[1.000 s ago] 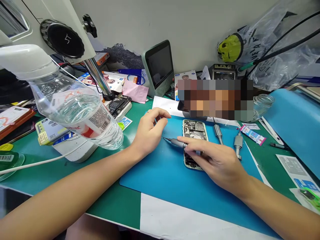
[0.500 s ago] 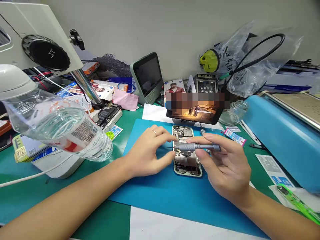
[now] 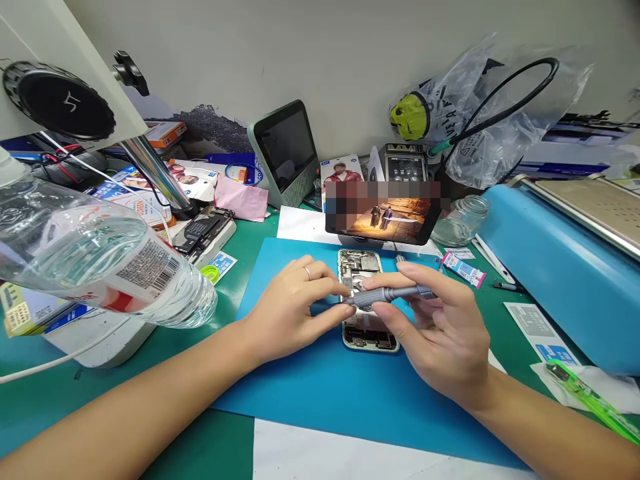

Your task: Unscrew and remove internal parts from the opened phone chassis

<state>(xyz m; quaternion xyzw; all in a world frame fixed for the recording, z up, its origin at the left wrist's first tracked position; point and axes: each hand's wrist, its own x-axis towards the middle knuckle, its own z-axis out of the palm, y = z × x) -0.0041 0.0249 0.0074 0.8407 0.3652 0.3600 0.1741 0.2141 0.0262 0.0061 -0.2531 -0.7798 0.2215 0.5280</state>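
A grey precision screwdriver (image 3: pixel 377 298) lies almost level in my right hand (image 3: pixel 445 327), held between the thumb and fingertips. My left hand (image 3: pixel 295 303), with a ring on one finger, pinches the screwdriver's tip end between thumb and index finger, so the bit is mostly hidden. Beneath the tool, an opened smartphone (image 3: pixel 370 339) with a pale green frame and bare inner parts rests on a blue mat (image 3: pixel 310 393). The screwdriver and fingers cover the phone's middle.
A tilted water bottle (image 3: pixel 145 267) and a microscope stand (image 3: pixel 155 173) are at left. Behind the phone, a propped phone (image 3: pixel 390 220) plays video beside a glass jar (image 3: pixel 463 220). A blue machine (image 3: pixel 560 280) and green cutter (image 3: pixel 590 400) occupy the right.
My left thumb and index finger have closed on the screwdriver's tip, which stuck out bare between them before. The whole view has shifted slightly, so things sit further left.
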